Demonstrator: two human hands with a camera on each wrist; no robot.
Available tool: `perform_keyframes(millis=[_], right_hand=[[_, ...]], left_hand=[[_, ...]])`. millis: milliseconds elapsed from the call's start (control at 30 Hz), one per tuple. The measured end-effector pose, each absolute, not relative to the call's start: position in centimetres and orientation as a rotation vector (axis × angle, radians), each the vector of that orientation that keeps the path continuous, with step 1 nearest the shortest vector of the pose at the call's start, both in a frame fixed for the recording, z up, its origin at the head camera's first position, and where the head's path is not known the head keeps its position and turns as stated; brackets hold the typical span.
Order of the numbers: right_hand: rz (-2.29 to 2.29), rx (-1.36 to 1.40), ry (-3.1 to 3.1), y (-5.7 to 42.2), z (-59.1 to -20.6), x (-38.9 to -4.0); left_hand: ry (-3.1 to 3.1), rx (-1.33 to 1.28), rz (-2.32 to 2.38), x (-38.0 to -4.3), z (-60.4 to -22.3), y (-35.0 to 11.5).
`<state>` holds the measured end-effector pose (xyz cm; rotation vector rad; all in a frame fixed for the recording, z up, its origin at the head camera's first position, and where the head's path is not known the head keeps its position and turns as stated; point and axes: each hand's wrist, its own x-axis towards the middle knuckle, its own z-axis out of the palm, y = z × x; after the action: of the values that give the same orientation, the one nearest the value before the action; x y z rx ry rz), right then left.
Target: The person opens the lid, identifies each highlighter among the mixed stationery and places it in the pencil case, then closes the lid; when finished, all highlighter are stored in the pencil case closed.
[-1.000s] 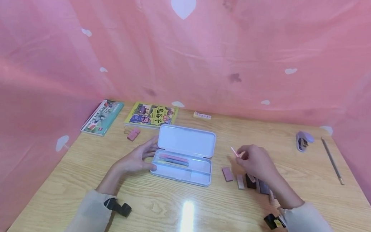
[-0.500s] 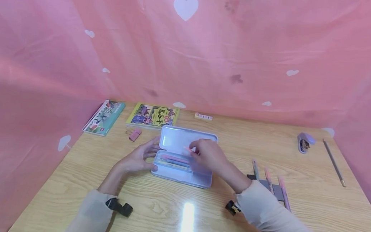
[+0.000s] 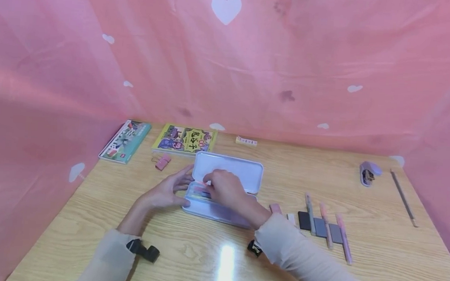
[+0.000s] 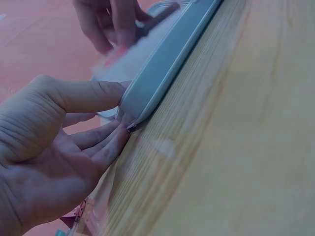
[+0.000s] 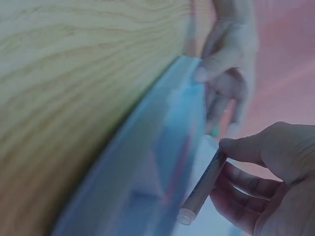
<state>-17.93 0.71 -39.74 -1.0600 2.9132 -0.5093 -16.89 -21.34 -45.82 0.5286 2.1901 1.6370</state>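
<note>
An open white pencil case (image 3: 208, 211) lies mid-table with its lid (image 3: 242, 170) tilted back. Several coloured pens (image 3: 201, 193) fill its rear left compartment. My left hand (image 3: 166, 193) holds the case's left end, thumb on the front corner and fingers at the side, as the left wrist view shows (image 4: 64, 132). Over that rear compartment, my right hand (image 3: 225, 188) pinches a slim pinkish pen (image 5: 202, 189) between thumb and fingers. Its reddish end points left in the head view, and the hand hides most of its length there.
Right of the case are a pink block (image 3: 275, 208), a whitish block (image 3: 291, 218) and three pens (image 3: 325, 226) across dark flat pieces (image 3: 304, 221). A stapler (image 3: 368, 173) and pencil (image 3: 403, 196) lie far right. Books (image 3: 186, 139) and a pink binder clip (image 3: 163, 162) are behind, left.
My right hand has carried the pen leftward from the right side of the table to above the case's left compartment. The left hand has stayed on the case.
</note>
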Motion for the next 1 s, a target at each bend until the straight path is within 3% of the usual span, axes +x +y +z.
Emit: perform_keyframes(millis=[533,1000], right_hand=[[-0.407,-1.02,2.911,-0.9,-41.9,-18.9],[-0.476,-0.922,2.968,1.3,-39.2,-18.5]], left_hand=[[2.177,0.503,1.631,-17.0,-45.8,-21.3],[2.168,0.458,1.606,-15.8,-43.3,-20.7]])
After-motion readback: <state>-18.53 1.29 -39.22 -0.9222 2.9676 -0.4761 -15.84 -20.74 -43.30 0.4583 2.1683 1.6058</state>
